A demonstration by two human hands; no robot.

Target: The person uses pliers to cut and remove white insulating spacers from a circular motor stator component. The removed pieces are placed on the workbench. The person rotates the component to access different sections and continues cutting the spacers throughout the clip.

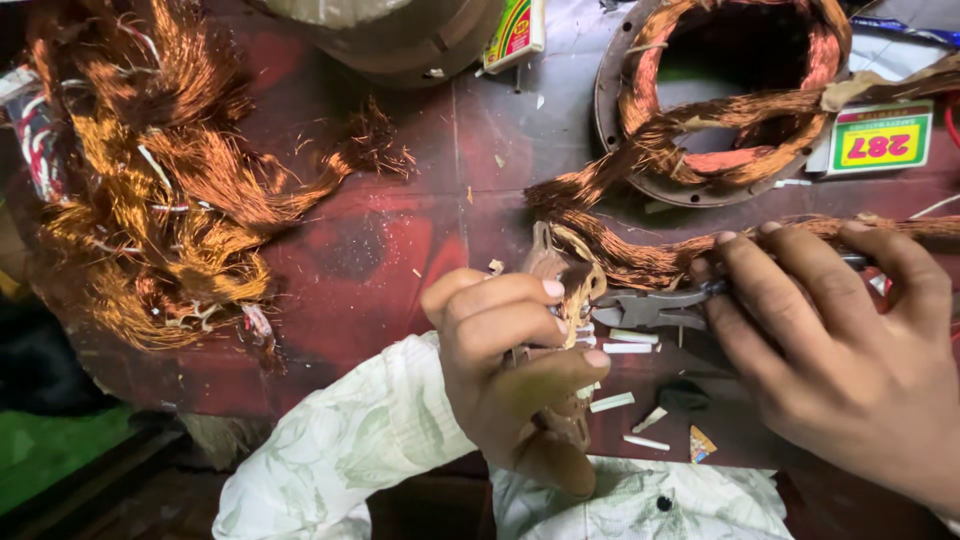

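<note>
Nearest the camera, at six o'clock: pale leaf-patterned sleeve (340, 450) and matching cloth across the lap. Just beyond, left hand (510, 365) closed around a small coil bundle (570, 300) of copper wire wrapped in brownish tape, fingers curled over the top, thumb pressed against the lower side; long axis of bundle running from six toward twelve o'clock, upper end poking out above the fingertips. At three o'clock from that hand, right hand (840, 340) clamped over the handles of grey pliers (650, 308), held flat and pointing toward nine o'clock, tips touching the bundle's upper end just beside the left fingertips. Tool axis thus crossing bundle axis nearly at a right angle, left hand the nearer of the two to the bundle. Scattered below the pliers, toward five o'clock: short white sleeve pieces (628, 348) and a small orange scrap (702, 444) on the dark red worktop (380, 260). Farther out, at one o'clock: long copper strand (640, 255) trailing from the bundle up to a round metal stator ring (720, 95) still full of copper winding, with a yellow-and-green matchbox (880, 140) beside it. At ten o'clock, well apart: big loose heap of stripped copper wire (170, 190). At twelve o'clock, edge of a round drum-like housing (390, 40), only partly in view.
</note>
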